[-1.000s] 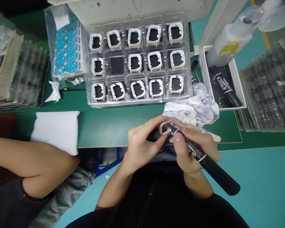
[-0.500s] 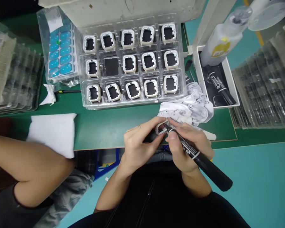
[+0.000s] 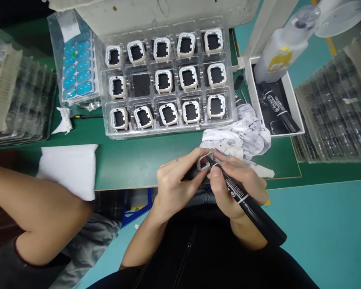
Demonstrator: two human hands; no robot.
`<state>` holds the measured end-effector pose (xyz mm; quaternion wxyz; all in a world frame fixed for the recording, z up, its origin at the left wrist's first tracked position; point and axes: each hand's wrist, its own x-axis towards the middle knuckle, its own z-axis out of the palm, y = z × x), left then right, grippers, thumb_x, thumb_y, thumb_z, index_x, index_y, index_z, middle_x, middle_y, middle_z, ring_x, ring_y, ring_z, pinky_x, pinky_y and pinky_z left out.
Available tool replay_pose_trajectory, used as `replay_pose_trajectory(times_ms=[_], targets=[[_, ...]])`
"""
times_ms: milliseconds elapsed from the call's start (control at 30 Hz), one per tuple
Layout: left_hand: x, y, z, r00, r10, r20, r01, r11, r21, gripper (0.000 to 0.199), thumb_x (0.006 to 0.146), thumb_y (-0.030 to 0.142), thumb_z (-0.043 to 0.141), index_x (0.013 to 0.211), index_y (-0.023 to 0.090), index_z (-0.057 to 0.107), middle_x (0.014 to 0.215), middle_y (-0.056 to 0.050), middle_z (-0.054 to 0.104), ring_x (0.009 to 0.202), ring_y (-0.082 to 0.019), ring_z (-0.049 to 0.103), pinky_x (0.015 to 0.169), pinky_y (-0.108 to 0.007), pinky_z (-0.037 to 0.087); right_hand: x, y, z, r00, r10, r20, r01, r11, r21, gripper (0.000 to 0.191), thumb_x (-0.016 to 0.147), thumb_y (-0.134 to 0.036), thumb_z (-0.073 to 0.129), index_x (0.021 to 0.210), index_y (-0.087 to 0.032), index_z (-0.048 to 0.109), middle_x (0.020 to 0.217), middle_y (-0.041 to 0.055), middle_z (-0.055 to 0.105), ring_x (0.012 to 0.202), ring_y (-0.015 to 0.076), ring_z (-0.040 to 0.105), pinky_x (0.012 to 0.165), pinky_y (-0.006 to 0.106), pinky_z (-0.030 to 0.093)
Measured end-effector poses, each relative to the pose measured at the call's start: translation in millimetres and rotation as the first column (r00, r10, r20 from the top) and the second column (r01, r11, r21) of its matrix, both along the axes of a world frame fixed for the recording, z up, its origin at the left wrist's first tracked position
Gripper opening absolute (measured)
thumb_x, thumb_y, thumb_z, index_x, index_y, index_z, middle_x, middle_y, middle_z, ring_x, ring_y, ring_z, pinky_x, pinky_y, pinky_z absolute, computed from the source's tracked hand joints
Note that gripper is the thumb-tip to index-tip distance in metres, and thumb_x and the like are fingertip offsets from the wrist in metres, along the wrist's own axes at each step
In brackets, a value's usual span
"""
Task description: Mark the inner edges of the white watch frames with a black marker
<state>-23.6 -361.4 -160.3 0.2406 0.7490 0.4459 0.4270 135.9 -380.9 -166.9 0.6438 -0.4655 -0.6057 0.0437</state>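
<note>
Between the thumb and fingers of my left hand (image 3: 177, 182) is a small white watch-case frame (image 3: 201, 163), held on edge above the front of the bench. My right hand (image 3: 239, 186) grips a black marker pen (image 3: 246, 202), its tip at the inside of the frame; whether it touches the surface I cannot tell. Beyond my hands lies a clear plastic tray (image 3: 106, 130) with several similar white frames, one of them a frame (image 3: 168, 114) in the near row. One compartment (image 3: 141, 84) in the middle row holds no frame.
A crumpled cloth (image 3: 237, 132) lies just past my right hand. An open white box (image 3: 301, 130) holds a bottle (image 3: 278, 56) and another marker (image 3: 279, 110). Stacked trays (image 3: 337, 104) stand right, more trays (image 3: 27, 96) left. A co-worker's arm (image 3: 45, 204) rests near a white pad (image 3: 69, 166).
The marker's rear end has swung left and slightly down while its tip stays at the frame. My left hand keeps its hold almost unmoved.
</note>
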Motion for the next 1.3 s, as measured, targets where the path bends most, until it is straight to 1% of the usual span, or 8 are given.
replay_pose_trajectory(times_ms=[200, 300, 400, 567, 800, 1033, 1200, 1300], targets=[[-0.6, 0.3, 1.8, 1.0, -0.024, -0.011, 0.024, 0.999, 0.028, 0.026, 0.109, 0.023, 0.087, 0.135, 0.026, 0.087, 0.104, 0.0, 0.092, 0.085, -0.014, 0.087, 0.087, -0.022, 0.07, -0.4, 1.0, -2.0, 0.999, 0.003, -0.051, -0.003, 1.0, 0.008, 0.025, 0.1, -0.013, 0.084, 0.119, -0.027, 0.078, 0.082, -0.0039, 0.083, 0.087, 0.0289, 0.094, 0.075, 0.042, 0.084], [-0.4, 0.0, 1.6, 1.0, -0.022, -0.002, 0.022, 0.999, 0.023, 0.025, 0.11, 0.022, 0.087, 0.134, 0.026, 0.087, 0.101, 0.001, 0.092, 0.083, -0.014, 0.086, 0.087, -0.022, 0.071, -0.1, 0.5, -2.3, 0.998, 0.009, -0.056, -0.009, 1.0, -0.003, 0.027, 0.099, -0.011, 0.084, 0.12, -0.025, 0.078, 0.084, -0.0034, 0.083, 0.089, 0.0281, 0.094, 0.075, 0.04, 0.084], [-0.6, 0.2, 1.6, 1.0, -0.019, 0.001, 0.019, 1.0, 0.013, 0.025, 0.109, 0.023, 0.088, 0.134, 0.026, 0.087, 0.104, 0.0, 0.092, 0.084, -0.015, 0.087, 0.088, -0.024, 0.072, 0.0, 0.7, -1.9, 0.999, 0.018, -0.026, -0.018, 1.0, 0.011, 0.029, 0.098, -0.01, 0.086, 0.122, -0.025, 0.079, 0.084, -0.0031, 0.083, 0.088, 0.0272, 0.094, 0.08, 0.04, 0.085], [-2.0, 1.5, 1.9, 1.0, -0.017, 0.005, 0.017, 1.0, 0.005, 0.026, 0.108, 0.023, 0.088, 0.134, 0.027, 0.088, 0.104, 0.0, 0.093, 0.081, -0.015, 0.086, 0.085, -0.024, 0.073, -1.5, 2.6, -2.4, 0.997, 0.003, -0.075, 0.0, 0.999, 0.037, 0.024, 0.099, -0.011, 0.084, 0.119, -0.024, 0.08, 0.084, -0.0014, 0.084, 0.087, 0.0291, 0.094, 0.073, 0.041, 0.084], [-3.8, 0.3, -0.5, 0.999, 0.004, 0.046, 0.0, 0.997, -0.079, 0.032, 0.104, 0.026, 0.091, 0.136, 0.027, 0.089, 0.107, -0.003, 0.093, 0.082, -0.018, 0.085, 0.082, -0.028, 0.073, -1.1, 1.1, -2.8, 0.996, 0.032, -0.081, -0.03, 0.999, 0.027, 0.027, 0.097, -0.01, 0.085, 0.12, -0.024, 0.08, 0.08, -0.0032, 0.084, 0.088, 0.0303, 0.095, 0.08, 0.045, 0.086], [-2.4, 0.1, -0.6, 1.0, -0.002, 0.031, 0.003, 0.999, -0.037, 0.03, 0.105, 0.028, 0.092, 0.135, 0.027, 0.089, 0.106, -0.001, 0.093, 0.081, -0.016, 0.085, 0.081, -0.025, 0.071, -1.2, -0.2, -5.7, 0.998, 0.019, -0.067, -0.018, 0.999, 0.028, 0.026, 0.097, -0.01, 0.086, 0.12, -0.022, 0.082, 0.085, 0.0003, 0.086, 0.096, 0.0318, 0.096, 0.083, 0.041, 0.085], [-2.5, 0.3, -0.8, 1.0, 0.004, 0.01, -0.004, 1.0, -0.007, 0.029, 0.107, 0.035, 0.09, 0.135, 0.028, 0.089, 0.106, -0.001, 0.093, 0.08, -0.016, 0.086, 0.08, -0.025, 0.072, -0.3, -2.7, -6.5, 0.998, 0.028, -0.055, -0.029, 1.0, -0.004, 0.035, 0.097, -0.01, 0.087, 0.128, -0.026, 0.081, 0.095, -0.0007, 0.09, 0.101, 0.0315, 0.095, 0.086, 0.045, 0.086], [-3.4, 0.1, -1.4, 1.0, 0.002, 0.025, -0.001, 1.0, -0.029, 0.031, 0.106, 0.033, 0.091, 0.137, 0.028, 0.089, 0.109, -0.002, 0.094, 0.081, -0.018, 0.087, 0.081, -0.026, 0.073, -0.2, -2.0, -4.7, 0.998, 0.039, -0.041, -0.039, 0.999, 0.016, 0.037, 0.096, -0.01, 0.088, 0.129, -0.026, 0.08, 0.094, -0.0024, 0.089, 0.095, 0.0293, 0.094, 0.089, 0.045, 0.086]])
